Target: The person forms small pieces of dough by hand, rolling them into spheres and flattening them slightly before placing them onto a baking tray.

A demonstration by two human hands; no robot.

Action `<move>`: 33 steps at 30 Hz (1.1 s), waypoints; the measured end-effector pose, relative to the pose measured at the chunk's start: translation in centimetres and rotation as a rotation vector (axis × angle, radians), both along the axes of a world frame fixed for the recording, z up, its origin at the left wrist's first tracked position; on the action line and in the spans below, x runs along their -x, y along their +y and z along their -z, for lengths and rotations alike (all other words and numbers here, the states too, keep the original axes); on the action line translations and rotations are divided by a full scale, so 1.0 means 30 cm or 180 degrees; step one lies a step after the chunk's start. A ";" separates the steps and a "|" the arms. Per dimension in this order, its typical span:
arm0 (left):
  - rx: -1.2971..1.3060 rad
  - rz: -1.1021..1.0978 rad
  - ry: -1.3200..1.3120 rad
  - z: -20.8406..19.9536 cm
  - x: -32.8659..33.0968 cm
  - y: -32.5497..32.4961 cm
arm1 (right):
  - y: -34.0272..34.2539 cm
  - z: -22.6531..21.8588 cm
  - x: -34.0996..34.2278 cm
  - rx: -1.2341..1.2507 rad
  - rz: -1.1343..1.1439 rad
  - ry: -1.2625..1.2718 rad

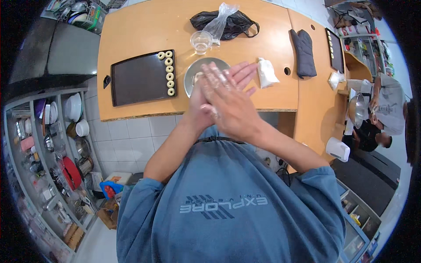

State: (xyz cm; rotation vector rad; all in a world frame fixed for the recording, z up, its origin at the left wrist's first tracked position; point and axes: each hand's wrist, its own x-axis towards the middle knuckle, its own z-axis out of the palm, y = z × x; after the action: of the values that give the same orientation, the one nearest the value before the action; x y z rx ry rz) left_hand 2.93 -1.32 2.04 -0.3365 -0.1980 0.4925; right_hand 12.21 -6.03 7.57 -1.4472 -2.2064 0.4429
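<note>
My left hand [242, 72] and my right hand [226, 98] are pressed palm to palm, crossed, above the near rim of a metal bowl [190, 72]. Their fingers are stretched out, and white flour or dough coats the right fingers. Whether anything lies between the palms is hidden. Pale dough [198, 77] shows in the bowl beside my hands. To the left lies a dark baking tray [140, 81], with several small dough rings [169, 76] along its right side. A white bag [266, 72] stands right of the bowl.
Behind the bowl are a clear plastic cup [201, 41] and a black plastic bag [237, 26]. A dark oven mitt [304, 53] lies to the right, near a second tray [335, 50] with dough rings. Another person [386, 105] is at the far right, near a metal bowl [357, 109]. Shelves [52, 144] stand left.
</note>
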 end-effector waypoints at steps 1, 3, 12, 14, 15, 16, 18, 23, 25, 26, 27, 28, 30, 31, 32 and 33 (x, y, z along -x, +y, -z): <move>0.0442 0.0002 -0.0291 -0.002 0.016 0.012 | 0.002 0.007 -0.016 0.0040 0.0065 0.0045; 0.0879 0.0010 -0.0580 -0.017 0.019 0.005 | 0.052 0.002 -0.037 -0.0164 0.0306 -0.0106; -0.1146 -0.0197 0.0912 -0.028 -0.033 -0.034 | -0.007 -0.002 -0.010 -0.0079 0.0013 0.0062; -0.1215 -0.0167 0.1104 -0.072 -0.002 -0.037 | 0.017 0.017 -0.034 0.0141 0.0103 0.0102; -0.1250 -0.0142 0.1187 -0.087 0.006 -0.039 | 0.046 0.013 -0.043 -0.0070 0.0286 -0.0020; -0.1285 -0.0114 0.1270 -0.091 0.009 -0.041 | 0.060 0.012 -0.048 -0.0282 0.0471 -0.0143; -0.1429 -0.0059 0.1124 -0.056 -0.019 -0.056 | 0.064 0.032 0.006 -0.0333 0.0378 0.0011; -0.1313 -0.0121 0.0950 -0.037 -0.031 -0.035 | -0.008 -0.009 0.010 -0.0064 -0.0163 0.0234; -0.1152 -0.0165 0.1017 -0.071 0.008 -0.037 | -0.006 0.016 -0.027 -0.0188 0.0276 0.0002; -0.1089 -0.0188 0.1024 -0.080 0.009 -0.040 | 0.013 0.027 -0.018 -0.0185 0.0271 0.0008; -0.1005 -0.0184 0.0976 -0.072 -0.001 -0.045 | 0.039 0.036 0.004 -0.0322 0.0757 -0.0104; -0.0939 -0.0201 0.0922 -0.055 -0.019 -0.054 | 0.040 0.035 0.018 -0.0395 0.1000 -0.0162; -0.0786 -0.0153 0.0645 -0.007 -0.048 -0.050 | 0.021 0.017 0.047 -0.0462 0.0807 -0.0141; -0.0631 -0.0107 0.0370 0.002 -0.057 -0.046 | 0.000 -0.002 0.062 -0.0462 0.0367 -0.0066; -0.0635 -0.0114 0.0370 0.011 -0.038 -0.045 | -0.009 -0.014 0.069 -0.0461 -0.0074 0.0008; -0.0605 -0.0153 0.0495 0.001 -0.010 -0.033 | -0.017 0.006 0.052 -0.0462 -0.0038 -0.0011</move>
State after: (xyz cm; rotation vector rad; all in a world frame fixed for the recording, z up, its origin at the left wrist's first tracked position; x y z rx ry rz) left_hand 3.23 -2.30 2.01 -0.1073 -0.1007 0.5405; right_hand 10.65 -6.55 7.39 -1.3598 -2.2018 0.2779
